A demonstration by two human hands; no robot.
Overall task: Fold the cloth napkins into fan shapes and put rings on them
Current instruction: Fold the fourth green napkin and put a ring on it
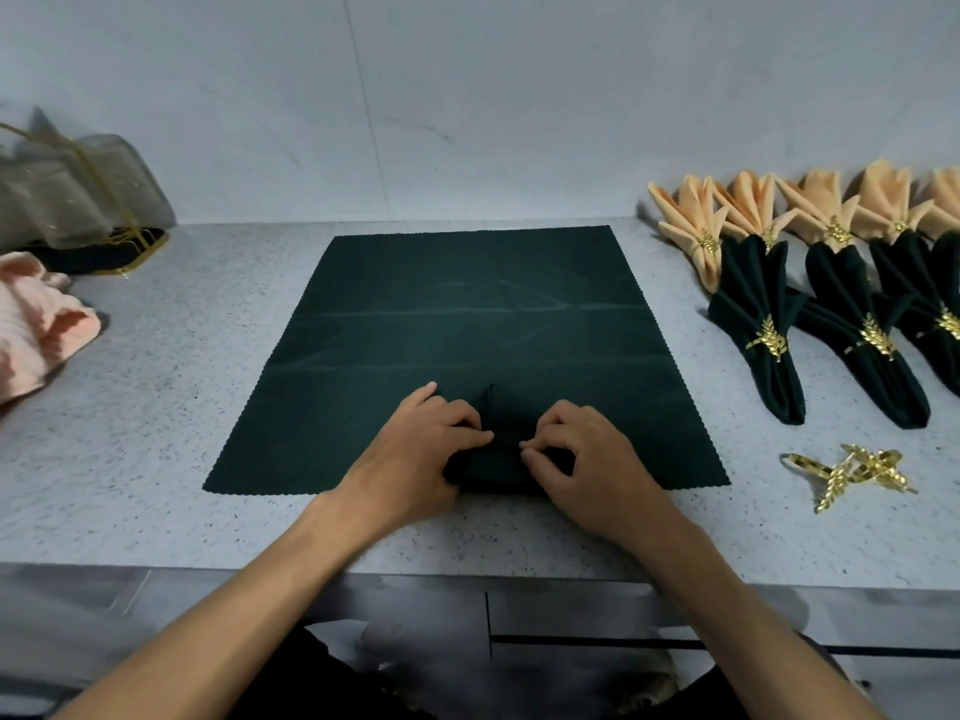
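- Dark green square cloth napkin [467, 324] lies spread flat on the speckled grey stone countertop [208, 522], straight in front of the person, near edge close to the counter's front.
- Left hand [415, 449] and right hand [582, 449] sit side by side at the middle of the near edge, fingers curled, each pinching the cloth; between them a small raised pleat [491, 407] of fabric stands up.
- Only this middle bit is gathered; the rest of the napkin lies flat, with faint crease lines across it.
- Step in hand, as a judgement: start of the accordion pleating for the fan, first fold or two only.
- Next move probably calls for both hands to hold the pleat tight and walk it away from the body, fold over fold, keeping the widths even across the cloth.
- Risk: the pleat could slip loose if the pinch lets go.
- Loose gold leaf-shaped metal napkin rings [852, 472] lie in a small heap on the counter to the right, within reach for the ringing step.
- Finished dark green fan napkins [769, 324] with gold rings lie in a row further right; finished peach fan napkins [696, 226] lie behind them.
- Far left: crumpled pink cloth [36, 324], with a sheer greyish bag [67, 189] behind it.
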